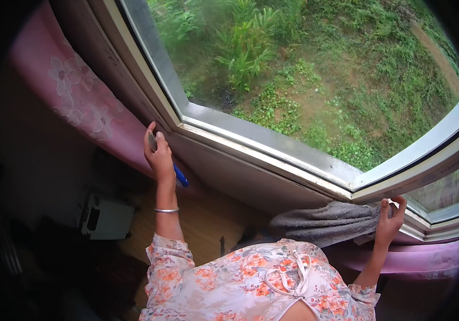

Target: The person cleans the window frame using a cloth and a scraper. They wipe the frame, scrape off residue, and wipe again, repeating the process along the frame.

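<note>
My left hand (160, 156) is raised by the lower left corner of the window frame, its fingers closed around a blue-ended tool (180, 176). The blue end sticks out below my wrist, and a greyish part shows between thumb and fingers; its exact kind is hidden. A grey towel (331, 220) hangs in folds below the sill on the right. Its gathered end reaches my right hand (391, 220), which is closed on it with the fingertips up against the window frame (359, 193).
A pink flowered curtain (93, 115) hangs on the left, with more pink cloth (427, 259) at the lower right. Plants and a grassy slope show outside the window. A pale box-like case (106, 216) stands on the wooden floor (202, 235) at the lower left.
</note>
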